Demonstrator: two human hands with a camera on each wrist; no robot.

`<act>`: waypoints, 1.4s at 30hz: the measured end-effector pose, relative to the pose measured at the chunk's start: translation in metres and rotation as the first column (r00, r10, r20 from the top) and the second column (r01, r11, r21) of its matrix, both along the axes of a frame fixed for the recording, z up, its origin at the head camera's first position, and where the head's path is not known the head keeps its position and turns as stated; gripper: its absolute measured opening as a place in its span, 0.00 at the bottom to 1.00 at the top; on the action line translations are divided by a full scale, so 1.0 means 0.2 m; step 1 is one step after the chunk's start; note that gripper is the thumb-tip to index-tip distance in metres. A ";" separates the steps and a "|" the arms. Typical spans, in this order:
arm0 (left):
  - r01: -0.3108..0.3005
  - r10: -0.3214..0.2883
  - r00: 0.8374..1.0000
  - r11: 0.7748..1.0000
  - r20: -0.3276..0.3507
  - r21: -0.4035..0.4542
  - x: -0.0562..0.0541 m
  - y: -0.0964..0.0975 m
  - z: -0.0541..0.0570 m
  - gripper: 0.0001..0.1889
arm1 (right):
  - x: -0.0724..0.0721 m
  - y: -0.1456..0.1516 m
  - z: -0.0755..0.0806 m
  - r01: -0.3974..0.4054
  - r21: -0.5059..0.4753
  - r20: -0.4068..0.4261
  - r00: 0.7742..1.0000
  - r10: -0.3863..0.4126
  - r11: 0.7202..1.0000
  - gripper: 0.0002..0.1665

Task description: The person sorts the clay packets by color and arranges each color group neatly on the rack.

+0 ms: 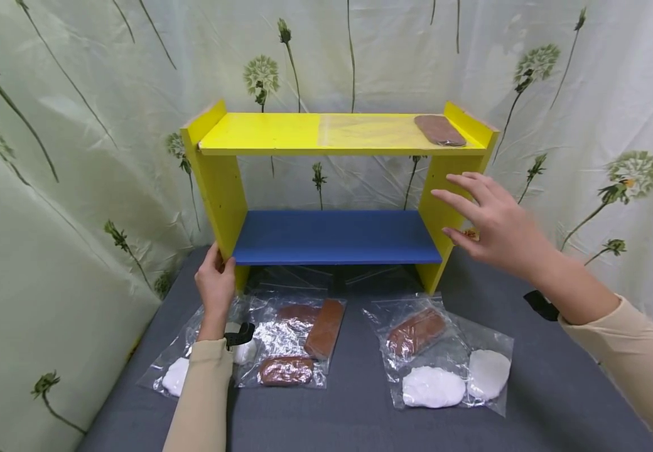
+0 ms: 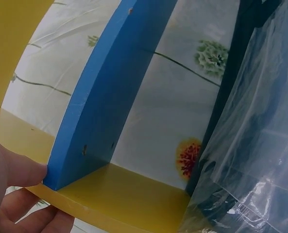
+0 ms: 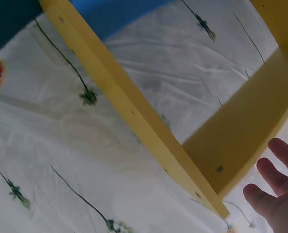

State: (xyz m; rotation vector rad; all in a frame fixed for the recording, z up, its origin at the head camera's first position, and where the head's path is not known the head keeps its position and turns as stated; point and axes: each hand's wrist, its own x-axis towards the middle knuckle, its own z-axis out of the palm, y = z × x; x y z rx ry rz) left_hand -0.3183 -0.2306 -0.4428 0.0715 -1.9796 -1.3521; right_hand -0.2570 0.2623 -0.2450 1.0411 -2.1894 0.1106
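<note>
A small yellow shelf unit (image 1: 216,201) with a blue lower shelf (image 1: 338,235) stands upright at the back of the dark table. My left hand (image 1: 216,282) grips its left side panel low down. In the left wrist view the thumb (image 2: 25,170) lies by the blue shelf's end, with the fingers round the panel's outer side. My right hand (image 1: 498,226) hovers in front of the right side panel, fingers spread and holding nothing. On the top board (image 1: 270,129) lies a brown slab (image 1: 441,130) in a clear bag, at the right end.
In front of the unit, clear plastic bags (image 1: 380,314) hold brown slabs (image 1: 324,328) and white lumps (image 1: 434,387), some left and some right on the table (image 1: 360,427). A flowered curtain (image 1: 315,63) hangs close behind and at both sides.
</note>
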 end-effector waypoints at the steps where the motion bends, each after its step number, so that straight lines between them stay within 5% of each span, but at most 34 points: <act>1: 0.001 -0.001 1.000 1.000 0.002 0.001 0.00 0.00 0.00 0.28 | 0.00 0.00 -0.03 -0.009 0.002 0.010 1.000 0.009 1.000 0.44; 19: 0.025 -0.025 0.999 1.000 0.039 -0.001 0.00 0.00 0.04 0.29 | -0.01 0.07 -0.49 -0.049 0.105 0.167 0.985 0.031 0.993 0.45; 29: 0.022 -0.022 0.998 1.000 0.051 0.010 0.02 0.01 -0.01 0.29 | 0.03 0.07 -0.78 -0.070 0.176 0.293 0.956 0.016 0.982 0.46; 42: 0.018 -0.018 0.999 1.000 0.027 0.018 0.00 0.00 0.00 0.30 | 0.06 0.06 -1.06 -0.120 0.165 0.400 0.915 0.045 0.979 0.41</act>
